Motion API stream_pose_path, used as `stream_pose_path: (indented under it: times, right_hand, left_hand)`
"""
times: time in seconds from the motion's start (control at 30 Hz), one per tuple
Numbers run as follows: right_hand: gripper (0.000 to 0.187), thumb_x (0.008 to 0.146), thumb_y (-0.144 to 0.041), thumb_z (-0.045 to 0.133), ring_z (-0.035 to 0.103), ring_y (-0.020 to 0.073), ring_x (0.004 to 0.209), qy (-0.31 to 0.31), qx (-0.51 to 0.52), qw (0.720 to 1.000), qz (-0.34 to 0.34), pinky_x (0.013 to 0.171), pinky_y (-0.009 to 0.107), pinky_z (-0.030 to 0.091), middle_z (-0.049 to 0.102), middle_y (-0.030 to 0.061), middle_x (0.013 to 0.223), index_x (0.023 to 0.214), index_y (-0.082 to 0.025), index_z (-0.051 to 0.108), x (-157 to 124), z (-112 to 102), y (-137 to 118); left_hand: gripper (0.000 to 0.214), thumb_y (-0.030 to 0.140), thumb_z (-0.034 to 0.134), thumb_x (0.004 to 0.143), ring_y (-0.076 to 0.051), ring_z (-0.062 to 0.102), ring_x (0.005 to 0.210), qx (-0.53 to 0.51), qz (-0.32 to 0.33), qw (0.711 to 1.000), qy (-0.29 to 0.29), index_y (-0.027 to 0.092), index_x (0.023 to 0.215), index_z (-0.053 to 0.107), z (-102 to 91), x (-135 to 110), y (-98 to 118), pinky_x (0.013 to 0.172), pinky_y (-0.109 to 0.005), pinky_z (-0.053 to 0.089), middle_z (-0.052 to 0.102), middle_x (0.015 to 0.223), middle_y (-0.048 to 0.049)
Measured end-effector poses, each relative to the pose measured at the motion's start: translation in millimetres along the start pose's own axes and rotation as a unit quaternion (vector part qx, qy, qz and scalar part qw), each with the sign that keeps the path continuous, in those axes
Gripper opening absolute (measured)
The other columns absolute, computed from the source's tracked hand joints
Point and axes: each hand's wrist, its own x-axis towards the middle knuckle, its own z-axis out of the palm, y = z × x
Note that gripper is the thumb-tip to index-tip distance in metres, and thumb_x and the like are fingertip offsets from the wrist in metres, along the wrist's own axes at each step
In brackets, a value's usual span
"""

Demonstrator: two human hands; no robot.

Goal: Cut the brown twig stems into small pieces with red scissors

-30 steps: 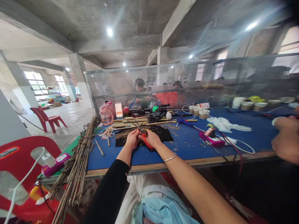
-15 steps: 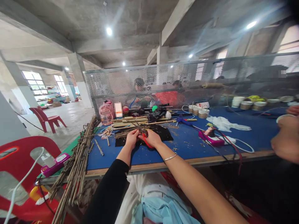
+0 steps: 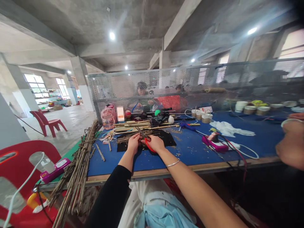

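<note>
My right hand (image 3: 156,143) is closed around red-handled scissors (image 3: 149,145). Their blades point up and away, close to the fingertips of my left hand (image 3: 133,143). That hand is closed in a pinch on what looks like a thin dry twig, mostly hidden by the fingers. Under and just beyond both hands, a loose pile of thin brown twigs (image 3: 123,138) lies on a black mat (image 3: 168,139). Small clippings are scattered over the blue tabletop (image 3: 142,163) around the mat.
Long dry stalks (image 3: 79,164) hang over the table's left edge. Bamboo sticks (image 3: 133,124) lie behind the mat, near a pink bottle (image 3: 108,117). Rightward are a blue glue gun (image 3: 187,125), a magenta power strip (image 3: 217,145) and a co-worker's arm (image 3: 291,142). A perforated metal screen (image 3: 114,85) stands behind.
The view has tilted up slightly. My hands stay together over the mat, the right one still on the scissors; the blades have shifted slightly against the left fingertips.
</note>
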Motion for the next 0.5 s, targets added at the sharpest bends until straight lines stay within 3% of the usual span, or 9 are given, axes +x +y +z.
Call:
stream_pose_path:
  times: [0.23, 0.5]
  right_hand:
    - [0.062, 0.065, -0.074, 0.047, 0.059, 0.0217, 0.090, 0.009, 0.041, 0.999, -0.030, 0.067, 0.026, 0.040, 0.063, 0.0071, 0.099, 0.095, -0.021, 0.057, -0.5, 2.8, -0.7]
    - [0.061, 0.066, -0.071, 0.049, 0.057, 0.0221, 0.094, 0.015, 0.043, 0.997, -0.054, 0.069, 0.027, 0.040, 0.062, 0.0077, 0.102, 0.098, -0.020, 0.056, -1.4, 2.4, -0.9]
  left_hand:
    - [0.025, 0.021, 0.066, 0.068, -0.004, 0.044, 0.045, -0.019, -0.007, 1.000, 0.020, 0.011, 0.090, 0.060, 1.6, -1.3, 2.0, 0.042, -0.015, 0.033, 0.056, 0.062, 0.0011]
    - [0.023, 0.025, 0.069, 0.064, -0.003, 0.042, 0.044, -0.017, -0.001, 1.000, -0.020, 0.010, 0.081, 0.061, -1.0, 1.9, -1.8, 0.041, -0.015, 0.030, 0.055, 0.061, 0.0011]
